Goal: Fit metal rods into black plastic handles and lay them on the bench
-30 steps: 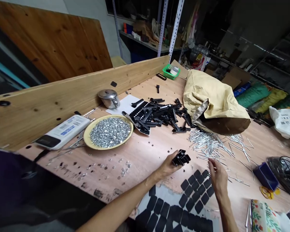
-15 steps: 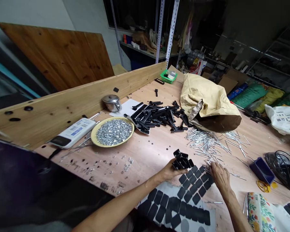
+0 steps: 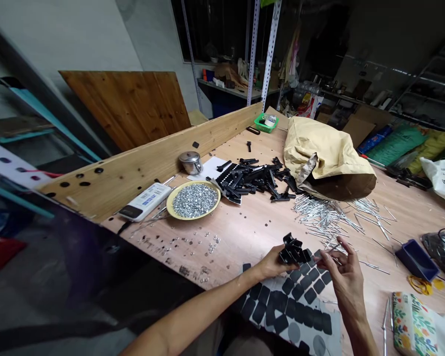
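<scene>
The left hand [image 3: 272, 263] curls around a bunch of black plastic brackets [image 3: 293, 252], which look light and stiff, best gripped as a bundle. Just beside them, the right hand [image 3: 344, 272] pinches a thin metal pin [image 3: 328, 252], likely slippery, between its fingertips.

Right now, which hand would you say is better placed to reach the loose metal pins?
I'd judge the right hand: it is closer to the loose metal pins and already pinches a thin metal pin in its fingers. The left hand is farther off, holding black plastic parts.
</scene>
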